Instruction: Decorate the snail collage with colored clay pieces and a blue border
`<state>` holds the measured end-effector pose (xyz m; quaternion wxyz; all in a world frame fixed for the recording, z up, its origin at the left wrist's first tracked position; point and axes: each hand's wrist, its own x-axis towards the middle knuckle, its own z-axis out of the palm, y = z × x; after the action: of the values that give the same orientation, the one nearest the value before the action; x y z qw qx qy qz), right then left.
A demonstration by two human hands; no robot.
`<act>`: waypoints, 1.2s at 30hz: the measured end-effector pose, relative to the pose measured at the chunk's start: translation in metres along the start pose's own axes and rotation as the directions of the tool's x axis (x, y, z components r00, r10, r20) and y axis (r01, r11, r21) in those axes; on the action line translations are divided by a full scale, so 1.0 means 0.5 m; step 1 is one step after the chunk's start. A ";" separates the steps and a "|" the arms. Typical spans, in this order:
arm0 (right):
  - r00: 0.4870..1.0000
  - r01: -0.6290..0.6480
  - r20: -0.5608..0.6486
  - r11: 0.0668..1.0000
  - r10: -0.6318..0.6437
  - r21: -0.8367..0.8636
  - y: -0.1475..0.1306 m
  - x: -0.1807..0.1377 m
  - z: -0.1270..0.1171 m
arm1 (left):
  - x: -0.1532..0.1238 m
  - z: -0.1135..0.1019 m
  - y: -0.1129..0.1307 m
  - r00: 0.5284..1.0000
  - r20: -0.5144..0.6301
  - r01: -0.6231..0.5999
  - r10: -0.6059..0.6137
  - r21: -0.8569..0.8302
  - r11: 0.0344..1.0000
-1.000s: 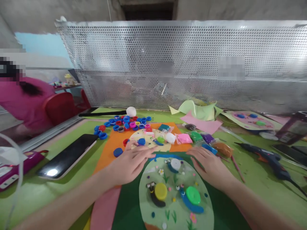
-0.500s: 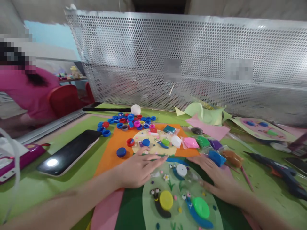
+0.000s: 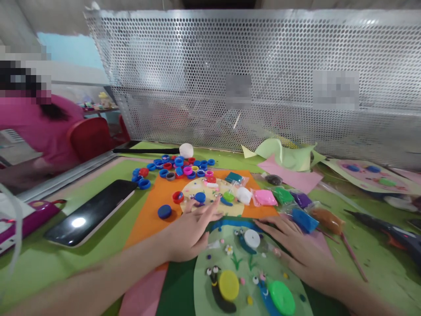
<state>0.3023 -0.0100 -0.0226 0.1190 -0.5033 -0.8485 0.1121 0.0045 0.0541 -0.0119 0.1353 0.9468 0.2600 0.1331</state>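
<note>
Metal mesh (image 3: 184, 66) rises well beyond the left hand (image 3: 189, 232) and right hand (image 3: 297, 243), which spread loosely, grasping nothing, apparently steadying the 3-snail picture (image 3: 248, 272) between them; bottle caps (image 3: 178, 170) sit past the left hand, presumably for easy reach.

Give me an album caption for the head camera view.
Left hand and right hand frame a pale green collage of three round-shelled snails, with colorful caps clustered beyond.
</note>
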 end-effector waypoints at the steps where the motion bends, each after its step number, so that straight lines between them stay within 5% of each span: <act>1: 1.000 0.000 0.008 1.000 0.000 0.004 -0.003 0.001 -0.002 | 0.001 0.001 0.001 1.000 -0.001 -0.012 0.012 -0.006 1.000; 10: 0.995 -0.086 0.049 0.996 0.086 -0.003 -0.021 0.021 -0.008 | 0.006 -0.005 0.010 0.998 0.021 0.061 -0.059 -0.106 0.993; 24: 0.995 -0.056 0.088 0.980 0.040 0.191 -0.026 0.049 -0.016 | 0.015 -0.010 0.032 0.986 0.104 0.153 -0.130 -0.257 0.954; 36: 1.000 0.021 -0.017 0.979 -0.018 0.201 -0.001 0.039 0.005 | 0.012 0.005 0.039 0.988 0.096 0.140 -0.122 -0.215 0.966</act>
<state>0.2922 0.0070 -0.0230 0.1770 -0.4812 -0.8368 0.1923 0.0190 0.0405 -0.0068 0.2590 0.9111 0.2999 0.1132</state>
